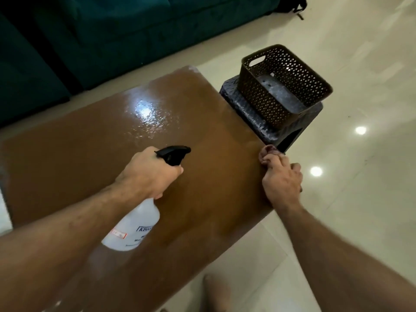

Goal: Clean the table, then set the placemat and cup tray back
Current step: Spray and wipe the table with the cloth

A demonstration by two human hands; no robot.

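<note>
Left hand (148,174) is wrapped around the neck of the translucent white plastic spray bottle with the black trigger head (135,228), a finger lying along the trigger, nozzle pointed out over the middle of the glossy brown wooden table (202,122). The bottle is tipped forward, body trailing back under the wrist — that's a spraying hold, angled so the mist lands ahead of the hand rather than on it. And there's wet sheen across the far half of the tabletop, beaded under the ceiling light's reflection, so the cleaner looks to be going down in patches.

Right hand (281,181) is parked at the table's right edge, fingers curled on a bunched reddish-brown cloth (267,153). Held ready, I'd say, close to the surface so the wipe can follow the spray without a reach.

Now the things to go back: the dark brown perforated plastic basket with cut-out handle (283,86) sits off the table, on a dark woven-pattern stool (245,106) just beside the table's far right corner. That may be the cup tray; no cups visible in it, and something grey lies inside, possibly the placemat, though I can't tell. Moved aside to keep them dry and leave the whole top free for wiping, by my reading.

Teal sofa (90,41) beyond, pale tiled floor (360,221) around.
</note>
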